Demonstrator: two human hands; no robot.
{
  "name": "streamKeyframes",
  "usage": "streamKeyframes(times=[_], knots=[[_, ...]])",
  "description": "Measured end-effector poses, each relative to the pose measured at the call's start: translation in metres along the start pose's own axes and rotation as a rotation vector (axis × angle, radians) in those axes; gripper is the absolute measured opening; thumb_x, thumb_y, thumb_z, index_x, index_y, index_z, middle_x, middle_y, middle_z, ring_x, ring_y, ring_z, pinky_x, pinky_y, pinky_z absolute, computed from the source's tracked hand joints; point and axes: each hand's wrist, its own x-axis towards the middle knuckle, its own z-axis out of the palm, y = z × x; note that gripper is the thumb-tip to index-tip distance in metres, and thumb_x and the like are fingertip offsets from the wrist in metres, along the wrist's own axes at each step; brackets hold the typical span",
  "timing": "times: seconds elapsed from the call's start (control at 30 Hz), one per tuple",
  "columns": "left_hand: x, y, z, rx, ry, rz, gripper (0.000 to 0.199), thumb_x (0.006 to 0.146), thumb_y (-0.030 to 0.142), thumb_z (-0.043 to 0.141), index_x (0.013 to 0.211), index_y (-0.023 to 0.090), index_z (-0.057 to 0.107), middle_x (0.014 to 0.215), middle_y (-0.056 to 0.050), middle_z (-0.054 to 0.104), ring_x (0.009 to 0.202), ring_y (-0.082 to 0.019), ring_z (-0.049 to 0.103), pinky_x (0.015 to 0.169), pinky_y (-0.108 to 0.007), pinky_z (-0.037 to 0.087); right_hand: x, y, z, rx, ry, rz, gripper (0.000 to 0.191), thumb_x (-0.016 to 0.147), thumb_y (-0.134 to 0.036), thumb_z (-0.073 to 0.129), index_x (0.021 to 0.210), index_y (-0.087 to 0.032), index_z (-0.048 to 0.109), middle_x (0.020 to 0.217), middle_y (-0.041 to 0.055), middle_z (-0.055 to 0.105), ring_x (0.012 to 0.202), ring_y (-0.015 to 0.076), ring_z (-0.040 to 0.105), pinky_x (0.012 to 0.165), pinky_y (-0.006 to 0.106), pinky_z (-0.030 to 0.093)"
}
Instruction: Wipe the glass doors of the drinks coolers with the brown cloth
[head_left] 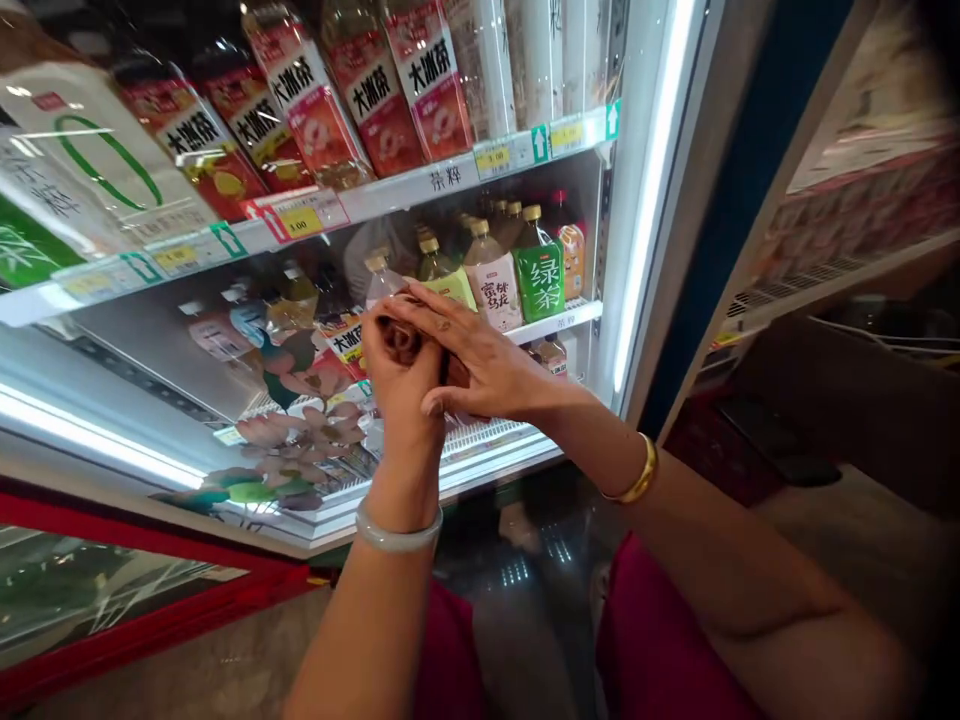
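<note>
In front of a lit drinks fridge, my two hands meet in the middle of the head view. My left hand (405, 365), with a pale bangle (398, 530) on its wrist, is closed with its fingers curled in. Whether anything is inside that curl is hidden. Fingers stretched out, my right hand (480, 360) lies across the top of the left one; a gold bracelet (637, 472) circles its wrist. Just behind the hands stand a peach oolong bottle (493, 285) and a green tea bottle (541, 270); neither hand visibly grips them.
An upper shelf edge (405, 193) with price tags carries large red-labelled tea bottles (435, 80). Below is a second shelf of bottles. Flower decals (300, 440) overlie the lower left. A dark blue door frame (739, 170) stands right; a red frame (150, 600) lies lower left.
</note>
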Motion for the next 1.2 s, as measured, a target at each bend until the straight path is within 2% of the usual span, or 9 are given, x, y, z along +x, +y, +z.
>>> streamKeyframes(times=[0.13,0.33,0.5,0.63,0.73,0.83,0.97,1.1,1.2], knots=[[0.004,0.015,-0.011,-0.415,-0.116,-0.270,0.044,0.089,0.044,0.073,0.130,0.034,0.057,0.140,-0.004,0.066,0.135,-0.025,0.063,0.115,-0.041,0.053,-0.002,-0.007,0.015,0.042,0.014,0.019,0.103,0.081,-0.082,0.066,0.164,-0.032,0.031,0.177,0.0070,0.018,0.164,0.0289,0.017,0.133,0.054,0.026],[0.000,0.036,-0.027,-0.549,-0.313,-0.402,0.053,0.089,0.037,0.062,0.141,0.031,0.055,0.152,-0.003,0.060,0.146,-0.023,0.055,0.123,-0.038,0.047,-0.008,-0.005,0.029,-0.152,0.233,0.098,0.046,0.103,-0.038,0.052,0.149,-0.036,0.053,0.163,0.0009,0.043,0.155,0.0195,0.036,0.132,0.046,0.031],[-0.008,0.026,-0.029,-0.203,-0.419,-0.203,0.065,0.100,0.054,0.053,0.161,0.040,0.033,0.169,0.000,0.040,0.158,-0.022,0.038,0.125,-0.037,0.043,-0.004,0.016,-0.009,-0.331,0.531,0.277,0.038,0.101,-0.027,0.044,0.136,-0.029,0.060,0.139,0.0059,0.057,0.141,0.0231,0.051,0.120,0.046,0.045],[-0.014,0.008,-0.027,0.215,-0.239,0.119,0.077,0.098,0.059,0.062,0.164,0.036,0.032,0.178,-0.004,0.020,0.167,-0.028,0.008,0.136,-0.051,0.011,-0.016,0.050,-0.068,-0.606,0.749,0.391,0.039,0.104,-0.035,0.043,0.138,-0.024,0.057,0.146,0.0114,0.049,0.147,0.0315,0.043,0.121,0.055,0.037],[-0.019,-0.010,-0.021,0.476,-0.203,0.273,0.081,0.101,0.055,0.059,0.169,0.030,0.024,0.180,-0.010,0.008,0.166,-0.031,-0.008,0.133,-0.058,-0.008,-0.030,0.071,-0.086,-0.684,0.807,0.420,0.040,0.098,-0.040,0.060,0.133,-0.020,0.060,0.144,0.0180,0.050,0.140,0.0346,0.047,0.119,0.055,0.037],[-0.023,-0.028,-0.010,0.604,-0.224,0.284,0.081,0.105,0.051,0.050,0.171,0.029,0.008,0.180,-0.011,0.001,0.166,-0.029,-0.010,0.133,-0.058,-0.007,-0.035,0.076,-0.079,-0.676,0.778,0.373,0.046,0.091,-0.039,0.072,0.132,-0.021,0.061,0.144,0.0187,0.049,0.137,0.0352,0.049,0.115,0.057,0.040],[-0.023,-0.038,0.002,0.708,-0.221,0.260,0.083,0.108,0.047,0.045,0.170,0.030,-0.006,0.179,-0.010,-0.011,0.164,-0.027,-0.018,0.133,-0.058,-0.007,-0.034,0.055,-0.049,-0.620,0.665,0.273,0.045,0.084,-0.034,0.078,0.128,-0.027,0.066,0.138,0.0125,0.054,0.131,0.0333,0.053,0.111,0.057,0.043],[-0.024,-0.035,0.007,0.738,-0.204,0.260,0.084,0.107,0.045,0.048,0.170,0.030,-0.005,0.178,-0.011,-0.017,0.162,-0.032,-0.022,0.131,-0.065,-0.007,-0.046,0.039,-0.020,-0.654,0.447,0.090,0.031,0.084,-0.023,0.076,0.114,-0.029,0.072,0.129,0.0082,0.062,0.127,0.0312,0.052,0.105,0.051,0.049],[-0.025,-0.031,0.006,0.738,-0.225,0.264,0.083,0.107,0.044,0.050,0.171,0.030,-0.001,0.179,-0.010,-0.012,0.164,-0.031,-0.017,0.132,-0.064,-0.007,-0.063,0.058,-0.029,-0.702,0.420,0.062,0.029,0.081,-0.020,0.077,0.110,-0.028,0.074,0.121,0.0079,0.066,0.119,0.0299,0.057,0.101,0.051,0.050]])
